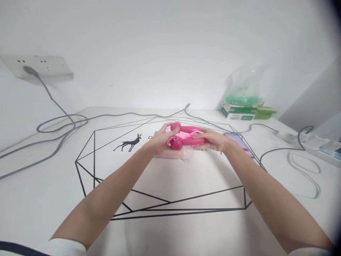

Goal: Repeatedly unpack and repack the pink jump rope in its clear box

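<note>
Both hands hold a bright pink jump rope [191, 141] above the table mat. Its two thick handles lie side by side, and a thinner pink cord is wound about them. The round handle ends point left, toward my left hand [161, 138], whose fingers and thumb grip them. At the other end, my right hand [211, 139] closes on the handles, its thumb against the cord. Under the rope and my left hand, a flat pale pink box [169, 153] shows in part on the mat. My fingers hide some of the rope.
The white mat [183, 185] bears black lines and a deer print. A phone [239, 144] lies right of my right hand. Green and white boxes [239, 111] stand by the wall under a plastic bag [243, 89]. Grey cables [106, 115] run along the back from a wall socket [50, 67].
</note>
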The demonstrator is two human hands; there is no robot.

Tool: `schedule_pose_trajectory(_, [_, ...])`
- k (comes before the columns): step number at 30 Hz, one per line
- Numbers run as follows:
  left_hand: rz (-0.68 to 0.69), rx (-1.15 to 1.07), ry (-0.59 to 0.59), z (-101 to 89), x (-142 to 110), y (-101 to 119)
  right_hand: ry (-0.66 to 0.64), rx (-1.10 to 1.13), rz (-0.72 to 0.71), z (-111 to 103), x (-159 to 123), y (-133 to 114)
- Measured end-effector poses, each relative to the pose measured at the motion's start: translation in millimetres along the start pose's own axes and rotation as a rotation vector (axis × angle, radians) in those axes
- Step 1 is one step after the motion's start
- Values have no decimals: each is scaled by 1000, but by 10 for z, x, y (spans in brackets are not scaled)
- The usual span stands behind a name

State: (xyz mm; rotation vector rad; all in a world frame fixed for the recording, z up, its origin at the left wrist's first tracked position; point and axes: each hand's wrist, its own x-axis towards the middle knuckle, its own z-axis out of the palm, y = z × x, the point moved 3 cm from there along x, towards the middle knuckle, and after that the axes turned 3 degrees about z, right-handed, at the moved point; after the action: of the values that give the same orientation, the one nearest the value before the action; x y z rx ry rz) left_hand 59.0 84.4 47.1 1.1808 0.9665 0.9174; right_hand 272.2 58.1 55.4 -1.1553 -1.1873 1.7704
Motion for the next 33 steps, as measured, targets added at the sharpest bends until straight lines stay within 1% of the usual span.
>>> schedule_pose_trajectory(3, [-59, -45, 4, 22, 15, -44, 117, 35, -79, 92, -10, 72])
schedule_pose_trajectory(8, [-33, -48, 62, 86, -7, -29, 331, 128, -177, 256, 59, 171])
schedule_pose_trajectory(11, [-23, -21, 63, 126, -27, -30, 422, 160, -203, 274, 117, 219])
schedule_pose_trajectory(16, [-26, 4, 40, 152, 8, -101, 528, 140, -186, 248, 144, 272])
schedule_pose_trajectory(19, [-39, -4, 13, 175, 37, -136, 564, 158, -212, 238, 149, 280])
schedule_pose_trajectory(23, [-23, 2, -12, 214, 40, -117, 606, 221, -234, 216, 175, 295])
schedule_pose_trajectory(29, [-22, 13, -13, 256, 37, -93, 561, 369, -248, 241, 188, 293])
schedule_pose_trajectory(33, [-34, -11, -43, 288, 27, -95, 608, 444, -282, 237, 171, 278])
